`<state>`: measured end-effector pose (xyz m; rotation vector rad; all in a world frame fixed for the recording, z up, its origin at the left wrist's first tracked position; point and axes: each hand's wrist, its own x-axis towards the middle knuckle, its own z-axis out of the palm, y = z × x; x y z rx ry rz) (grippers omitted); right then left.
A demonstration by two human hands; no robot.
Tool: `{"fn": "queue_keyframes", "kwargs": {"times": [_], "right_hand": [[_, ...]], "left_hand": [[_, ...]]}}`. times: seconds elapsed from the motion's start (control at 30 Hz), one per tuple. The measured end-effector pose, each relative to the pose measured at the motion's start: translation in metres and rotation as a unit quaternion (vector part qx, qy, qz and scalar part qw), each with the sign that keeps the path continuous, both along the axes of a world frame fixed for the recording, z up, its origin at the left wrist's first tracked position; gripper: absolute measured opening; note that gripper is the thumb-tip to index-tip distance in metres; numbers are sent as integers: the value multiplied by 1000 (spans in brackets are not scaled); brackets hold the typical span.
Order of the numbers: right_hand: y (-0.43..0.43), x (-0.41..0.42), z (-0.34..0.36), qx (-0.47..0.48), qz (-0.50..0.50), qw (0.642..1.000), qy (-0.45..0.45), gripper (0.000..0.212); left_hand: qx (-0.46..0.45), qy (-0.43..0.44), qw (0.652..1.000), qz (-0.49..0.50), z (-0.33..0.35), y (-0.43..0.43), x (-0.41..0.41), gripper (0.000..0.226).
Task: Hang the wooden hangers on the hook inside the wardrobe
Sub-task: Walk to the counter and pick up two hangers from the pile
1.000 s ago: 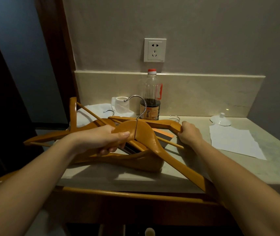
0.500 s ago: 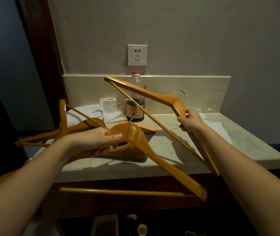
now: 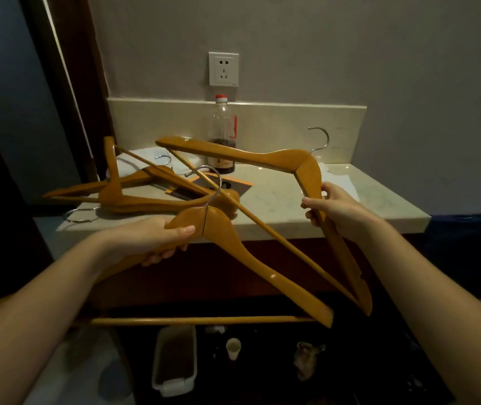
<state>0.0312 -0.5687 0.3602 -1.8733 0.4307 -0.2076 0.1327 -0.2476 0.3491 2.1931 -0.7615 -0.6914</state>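
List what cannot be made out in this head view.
- Wardrobe hook: not visible anywhere in the head view.
- Left-hand hanger: its near arm hidden under the left hand and forearm.
- Bottle label: partly behind the right-hand hanger, too dim to read.
- Hanger pile on the counter: overlapping, count unclear.
- Floor items: dark and blurred.

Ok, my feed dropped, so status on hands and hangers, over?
Left hand grips one wooden hanger at its neck. Right hand grips a second hanger by one arm. Other hangers piled on the counter; wardrobe hook not in view.
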Motion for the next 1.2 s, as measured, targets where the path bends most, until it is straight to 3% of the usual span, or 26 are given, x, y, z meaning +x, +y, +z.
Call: {"fn": "queue_keyframes", "kwargs": {"times": [0.17, 0.37, 0.67, 0.9, 1.03, 1.2], "right_hand": [[14, -27, -23, 25, 71, 997, -1, 37], [28, -57, -63, 13, 167, 986, -14, 39], [58, -90, -132, -31, 312, 948, 49, 35], [113, -113, -196, -37, 424, 900, 98, 7], [152, -130, -237, -58, 461, 874, 144, 8], [203, -152, -279, -62, 480, 855, 184, 14]], "left_hand": [[-4, 32, 998, 46, -25, 16, -38, 69], [7, 105, 979, 177, -70, 27, -100, 44], [-20, 185, 912, 366, -161, 59, -218, 41], [-15, 192, 854, 484, -223, 76, -319, 45], [-37, 219, 806, 549, -259, 82, -385, 41], [-92, 295, 683, 662, -300, 101, -460, 34]]}}
